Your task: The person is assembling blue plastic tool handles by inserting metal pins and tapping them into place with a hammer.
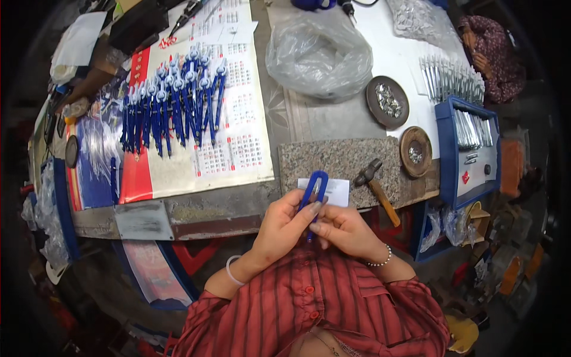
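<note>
In front of my chest, both hands are closed around a blue U-shaped piece (pixel 318 182), its rounded end pointing up and away from me. My left hand (pixel 284 223) pinches one side of it between thumb and fingers. The fingers of my right hand (pixel 347 232) are pressed together at its lower part, where the fingers hide the details. Just behind it, a small white paper (pixel 339 192) lies on a speckled stone slab (pixel 333 156). A hammer (pixel 377 187) with a wooden handle rests on the slab's right side, apart from my right hand.
To the left, several slim blue tools with pale round heads (pixel 172 104) lie on a printed sheet (pixel 238 160). Two round dishes (pixel 380 119) of small metal parts stand right of a clear plastic bag (pixel 318 56). Farther right are silver pieces (pixel 452 80), a blue tray (pixel 446 152) and another person's hand (pixel 480 61).
</note>
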`<action>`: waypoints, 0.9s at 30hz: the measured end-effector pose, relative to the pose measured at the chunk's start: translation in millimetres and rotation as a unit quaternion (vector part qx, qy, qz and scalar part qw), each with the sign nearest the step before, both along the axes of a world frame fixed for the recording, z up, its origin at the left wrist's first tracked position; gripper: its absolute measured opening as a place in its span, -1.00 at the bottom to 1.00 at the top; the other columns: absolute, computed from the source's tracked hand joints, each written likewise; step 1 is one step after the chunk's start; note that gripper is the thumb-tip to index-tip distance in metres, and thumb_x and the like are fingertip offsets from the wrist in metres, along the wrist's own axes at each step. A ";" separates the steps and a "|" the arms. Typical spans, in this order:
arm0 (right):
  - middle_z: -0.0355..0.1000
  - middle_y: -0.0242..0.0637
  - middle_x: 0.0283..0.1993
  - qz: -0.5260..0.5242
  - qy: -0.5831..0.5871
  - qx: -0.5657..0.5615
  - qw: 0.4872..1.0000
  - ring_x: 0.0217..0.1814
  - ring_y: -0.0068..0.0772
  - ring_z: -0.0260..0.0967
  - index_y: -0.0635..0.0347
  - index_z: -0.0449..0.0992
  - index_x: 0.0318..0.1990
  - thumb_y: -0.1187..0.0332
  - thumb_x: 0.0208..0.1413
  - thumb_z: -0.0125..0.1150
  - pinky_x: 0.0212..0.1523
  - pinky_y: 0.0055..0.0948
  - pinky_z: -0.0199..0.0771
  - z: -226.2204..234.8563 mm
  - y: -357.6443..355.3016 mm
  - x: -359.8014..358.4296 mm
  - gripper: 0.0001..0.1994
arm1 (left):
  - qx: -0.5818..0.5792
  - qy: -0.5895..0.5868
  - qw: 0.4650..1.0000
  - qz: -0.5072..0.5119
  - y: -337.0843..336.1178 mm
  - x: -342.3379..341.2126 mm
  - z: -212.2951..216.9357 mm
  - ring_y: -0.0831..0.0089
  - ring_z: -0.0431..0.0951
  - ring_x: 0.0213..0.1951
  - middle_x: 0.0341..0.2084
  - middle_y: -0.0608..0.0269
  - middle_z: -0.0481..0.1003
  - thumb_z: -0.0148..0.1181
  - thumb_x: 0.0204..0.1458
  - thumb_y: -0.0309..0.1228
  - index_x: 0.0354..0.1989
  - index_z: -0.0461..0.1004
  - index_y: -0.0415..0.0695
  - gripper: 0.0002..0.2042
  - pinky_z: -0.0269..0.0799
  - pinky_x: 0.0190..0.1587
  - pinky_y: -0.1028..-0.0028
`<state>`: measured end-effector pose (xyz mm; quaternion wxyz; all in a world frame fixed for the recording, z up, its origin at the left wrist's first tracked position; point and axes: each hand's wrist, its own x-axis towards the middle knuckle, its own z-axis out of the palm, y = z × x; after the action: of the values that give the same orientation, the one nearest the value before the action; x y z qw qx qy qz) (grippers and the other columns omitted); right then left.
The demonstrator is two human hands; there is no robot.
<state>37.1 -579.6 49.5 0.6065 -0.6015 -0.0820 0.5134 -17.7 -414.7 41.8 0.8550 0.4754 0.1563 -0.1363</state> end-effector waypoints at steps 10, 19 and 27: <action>0.48 -0.23 -0.32 -0.101 -0.378 -0.085 0.916 -0.31 -0.57 0.43 0.42 0.45 -0.21 0.52 0.11 0.03 -0.29 -0.59 0.43 52.1 0.4 115.1 -0.85 | -0.012 -0.023 0.998 0.061 23.0 -13.4 11.0 0.44 0.52 -0.26 -0.35 0.16 0.49 -0.04 0.20 -0.44 -0.04 0.25 -0.33 -0.76 0.44 -0.09 0.45; 0.47 -0.01 -0.21 0.079 -0.642 -0.073 0.759 -0.17 -0.05 0.45 0.35 0.45 -0.20 0.54 0.01 0.03 -0.13 -0.29 0.41 6.3 73.4 236.3 -0.82 | -0.050 -0.016 0.998 0.025 21.9 -24.9 5.4 0.52 0.49 -0.29 -0.37 0.23 0.46 0.02 0.16 -0.50 0.02 0.28 -0.27 -0.74 0.43 -0.15 0.53; 0.44 0.06 -0.15 0.219 -0.653 -0.152 0.709 -0.14 0.05 0.40 0.35 0.42 -0.13 0.47 -0.09 0.10 -0.12 -0.18 0.39 -8.5 65.2 229.5 -0.70 | -0.049 -0.007 0.997 0.059 31.7 -25.7 -7.1 0.53 0.49 -0.31 -0.38 0.23 0.46 0.03 0.15 -0.51 0.00 0.29 -0.26 -0.74 0.43 -0.18 0.53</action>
<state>266.6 -514.5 41.0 0.1728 -0.8358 -0.5081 0.1157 -43.4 -383.0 34.7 0.8850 0.4237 0.1708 -0.0900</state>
